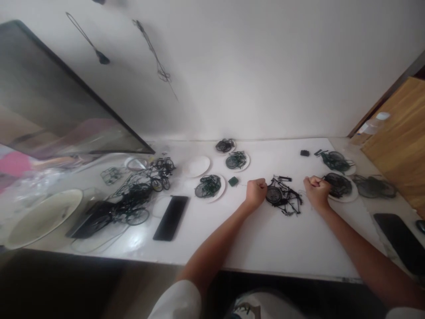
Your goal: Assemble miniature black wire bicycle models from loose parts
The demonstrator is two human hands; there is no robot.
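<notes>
The loose model bicycle parts [285, 198] are black against a white tabletop [259, 248]. The plates [198, 166] are plain white, and the wheel and frame pieces [236, 160] on one of them show dark green. A small block [233, 181] is deep green, another small block [304, 153] black. The assembled miniature bicycles [162, 173] are black with a hint of yellow. Both phones [171, 218] are black, the basin [43, 219] cream, the wall [252, 75] pale grey. The wooden board [401, 141] is honey-brown with streaky grain; the bottle cap [383, 116] is white, as is the person's sleeve [179, 301], while a patch of cloth [15, 164] glows pink
</notes>
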